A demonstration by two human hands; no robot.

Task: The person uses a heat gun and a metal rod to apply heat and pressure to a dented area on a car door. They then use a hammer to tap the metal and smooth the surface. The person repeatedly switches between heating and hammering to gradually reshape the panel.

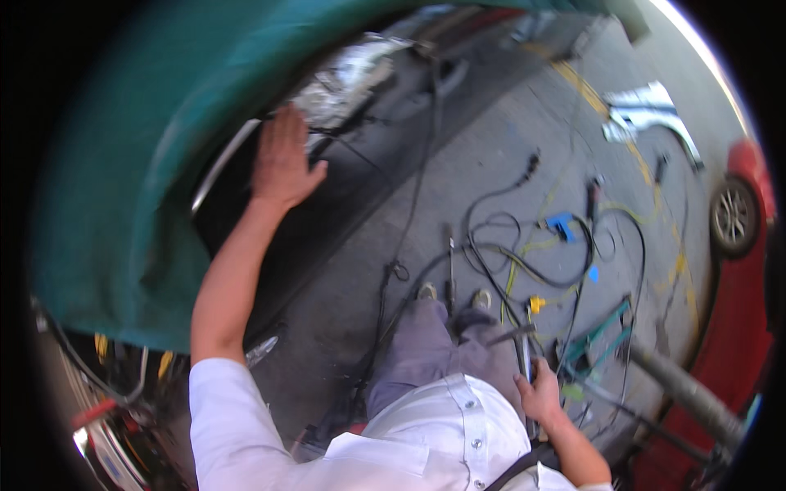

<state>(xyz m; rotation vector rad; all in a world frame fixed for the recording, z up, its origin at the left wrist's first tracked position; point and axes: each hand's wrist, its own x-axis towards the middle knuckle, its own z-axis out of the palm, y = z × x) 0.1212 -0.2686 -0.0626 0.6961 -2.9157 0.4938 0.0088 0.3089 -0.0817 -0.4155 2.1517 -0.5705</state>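
My left hand (284,162) lies with fingers stretched at the edge of a dark car panel (360,192), beside a battered, bare-metal area (340,78). A green cover (123,196) drapes over the car along the left and top. In my right hand (540,389) is a hammer (516,335), its metal head upright near my thigh, fingers wrapped round the handle.
Tangled cables and hoses (499,245), blue (562,225) and yellow (536,304) pieces, and a teal frame (594,344) lie on the floor. A white fender (647,114) is further back. A red car (737,286) and a metal post (688,393) stand right.
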